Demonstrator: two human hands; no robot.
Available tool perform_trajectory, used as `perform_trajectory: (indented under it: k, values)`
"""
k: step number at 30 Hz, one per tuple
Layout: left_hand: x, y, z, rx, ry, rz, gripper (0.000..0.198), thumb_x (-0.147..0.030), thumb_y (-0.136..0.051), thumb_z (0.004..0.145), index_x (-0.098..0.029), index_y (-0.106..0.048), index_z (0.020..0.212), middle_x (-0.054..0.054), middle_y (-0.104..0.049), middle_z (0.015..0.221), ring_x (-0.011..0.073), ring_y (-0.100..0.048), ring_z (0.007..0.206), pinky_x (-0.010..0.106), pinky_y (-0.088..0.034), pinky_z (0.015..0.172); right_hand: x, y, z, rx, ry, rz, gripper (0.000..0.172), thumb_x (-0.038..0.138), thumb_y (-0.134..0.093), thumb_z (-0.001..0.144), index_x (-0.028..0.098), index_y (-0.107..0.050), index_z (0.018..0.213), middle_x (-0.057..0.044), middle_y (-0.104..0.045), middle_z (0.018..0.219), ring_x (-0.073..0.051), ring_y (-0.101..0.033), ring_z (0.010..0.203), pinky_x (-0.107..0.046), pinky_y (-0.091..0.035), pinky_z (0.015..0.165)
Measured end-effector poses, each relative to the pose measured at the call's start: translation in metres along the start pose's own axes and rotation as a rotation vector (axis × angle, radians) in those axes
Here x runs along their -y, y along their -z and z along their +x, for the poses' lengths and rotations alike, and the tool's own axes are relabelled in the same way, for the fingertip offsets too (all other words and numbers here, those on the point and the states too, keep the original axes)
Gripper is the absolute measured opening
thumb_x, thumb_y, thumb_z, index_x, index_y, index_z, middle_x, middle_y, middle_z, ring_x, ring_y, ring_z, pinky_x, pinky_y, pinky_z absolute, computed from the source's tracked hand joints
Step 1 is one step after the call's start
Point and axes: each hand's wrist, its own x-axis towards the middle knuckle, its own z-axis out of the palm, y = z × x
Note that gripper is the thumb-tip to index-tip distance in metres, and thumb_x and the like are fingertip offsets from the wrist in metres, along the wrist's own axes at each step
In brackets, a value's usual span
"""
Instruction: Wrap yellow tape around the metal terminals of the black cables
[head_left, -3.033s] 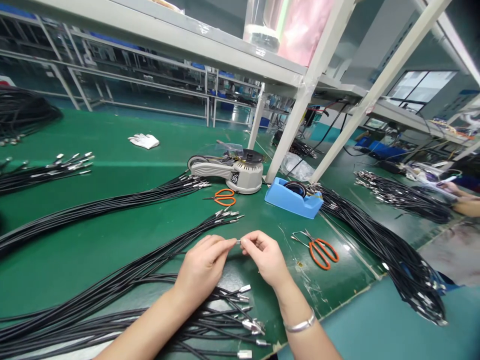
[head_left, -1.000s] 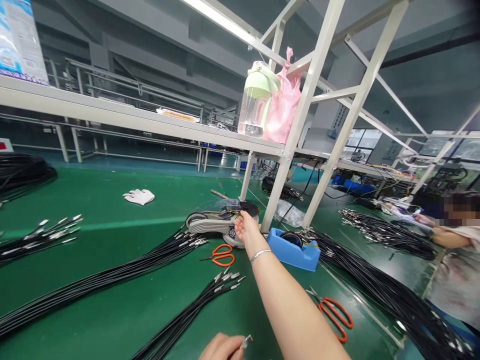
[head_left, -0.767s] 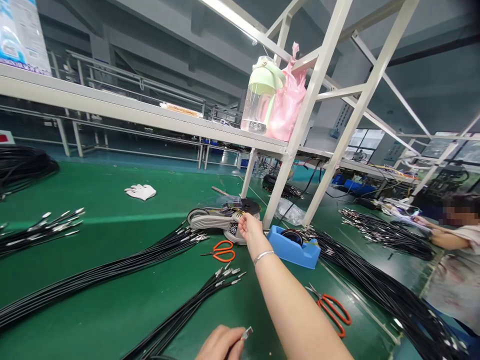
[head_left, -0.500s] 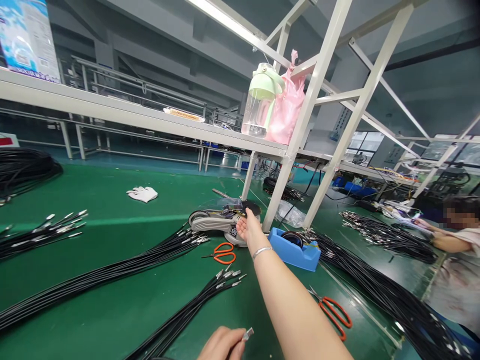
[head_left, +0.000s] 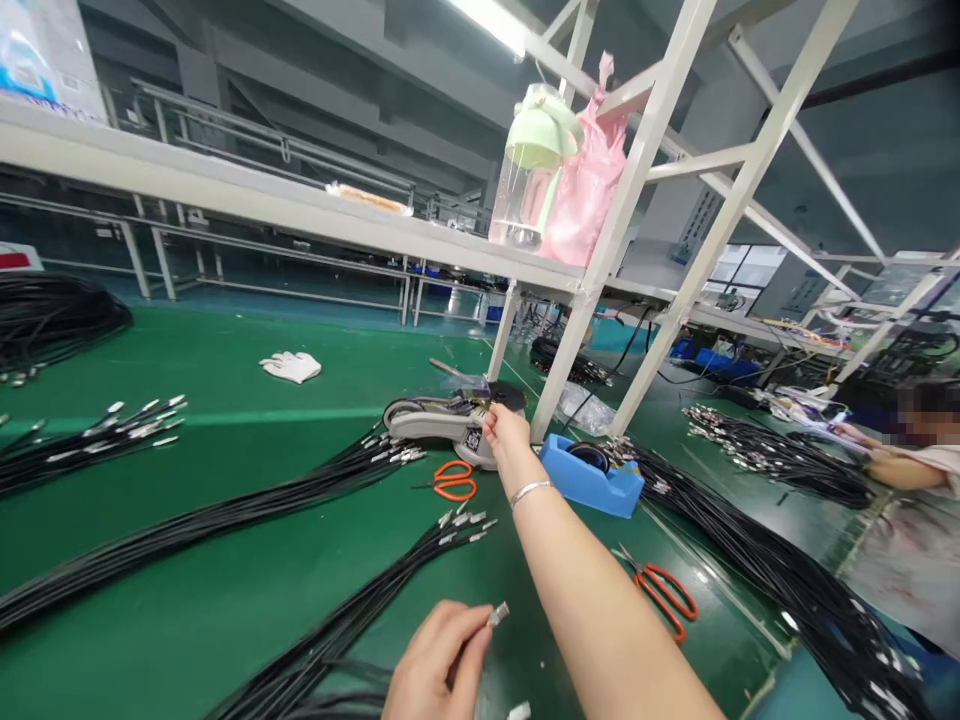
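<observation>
My left hand (head_left: 442,660) is low in the middle, thumb and forefinger pinched on a cable connector (head_left: 498,614), a small silvery plug. My right hand (head_left: 504,430) reaches far forward, its fingers curled closed against the grey curved device (head_left: 431,425) with a dark round part at its back. Whatever those fingers grip is hidden. Orange-handled scissors (head_left: 454,481) lie just left of and below that device. To the right of it stands a blue tape dispenser (head_left: 592,475). Beside my left hand runs a black cable bundle (head_left: 375,590) with silvery ends.
Other black cable bundles (head_left: 247,520) lie across the green table (head_left: 247,600). A second pair of scissors (head_left: 664,598) is right of my forearm. A white glove (head_left: 292,367) lies further back. White frame posts (head_left: 562,370) rise behind the dispenser. A co-worker (head_left: 915,500) sits at right.
My right hand's fingers, spread half a second ago, are now curled closed at the grey device. My left hand has risen slightly in view with the connector. The camera view has shifted a little.
</observation>
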Motion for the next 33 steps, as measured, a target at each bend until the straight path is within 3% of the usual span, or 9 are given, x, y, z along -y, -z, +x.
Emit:
perform_trajectory:
  k: [2,5,9,12,16,27,33]
  values:
    - [-0.01,0.003,0.002,-0.023,0.065,0.019,0.016,-0.027,-0.051,0.089,-0.023,-0.066,0.087,0.001,-0.066,0.079,0.0123,-0.064,0.074,0.018,-0.05,0.067,0.005,0.015,-0.022,0.079,0.045,-0.026,0.023,0.028,-0.055,0.09,0.013,-0.057,0.107,-0.006,-0.062,0.101,-0.016,-0.062,0.081,-0.032,-0.054,0.069]
    - [-0.019,0.003,0.003,-0.014,0.134,0.019,0.016,-0.025,-0.05,0.089,-0.022,-0.065,0.089,0.001,-0.065,0.08,0.0134,-0.063,0.077,0.022,-0.05,0.071,-0.005,0.06,-0.07,0.21,0.112,-0.078,0.012,0.025,-0.062,0.083,0.013,-0.064,0.083,0.0,-0.065,0.08,-0.008,-0.059,0.067,-0.02,-0.047,0.063]
    - [-0.02,-0.002,0.0,0.007,0.186,0.035,0.011,-0.022,-0.053,0.087,-0.022,-0.061,0.095,0.0,-0.065,0.083,0.0134,-0.062,0.077,0.024,-0.049,0.071,-0.047,0.131,-0.146,0.255,0.139,-0.251,0.018,0.031,-0.069,0.073,0.014,-0.066,0.071,-0.001,-0.065,0.07,-0.011,-0.055,0.062,-0.022,-0.044,0.059]
    - [-0.019,-0.004,-0.004,-0.008,0.161,0.063,0.011,-0.021,-0.055,0.086,-0.022,-0.058,0.096,-0.001,-0.064,0.084,0.0127,-0.061,0.076,0.023,-0.049,0.07,-0.081,0.161,-0.182,0.244,0.117,-0.348,0.019,0.034,-0.067,0.076,0.015,-0.064,0.073,-0.001,-0.063,0.071,-0.012,-0.053,0.063,-0.023,-0.044,0.061]
    - [-0.019,-0.004,-0.007,0.005,0.054,0.115,0.008,-0.017,-0.054,0.087,-0.022,-0.057,0.093,-0.001,-0.063,0.083,0.0123,-0.06,0.077,0.024,-0.047,0.072,-0.102,0.163,-0.194,0.259,0.096,-0.306,0.02,0.034,-0.064,0.078,0.015,-0.062,0.074,-0.003,-0.063,0.076,-0.013,-0.053,0.066,-0.025,-0.044,0.063]
    - [-0.024,0.001,-0.005,0.034,-0.141,0.151,0.016,-0.004,-0.052,0.085,-0.02,-0.054,0.087,-0.001,-0.06,0.079,0.011,-0.055,0.074,0.023,-0.046,0.068,-0.103,0.149,-0.196,0.19,0.099,-0.233,0.017,0.03,-0.063,0.077,0.013,-0.064,0.073,-0.006,-0.067,0.078,-0.017,-0.06,0.073,-0.03,-0.048,0.069]
    - [-0.023,0.002,-0.003,0.036,-0.213,0.158,0.023,0.001,-0.05,0.083,-0.018,-0.055,0.094,0.001,-0.06,0.082,0.0113,-0.054,0.077,0.023,-0.047,0.07,-0.101,0.143,-0.198,0.161,0.096,-0.247,0.018,0.031,-0.063,0.076,0.013,-0.064,0.072,-0.007,-0.068,0.076,-0.018,-0.061,0.073,-0.031,-0.049,0.07]
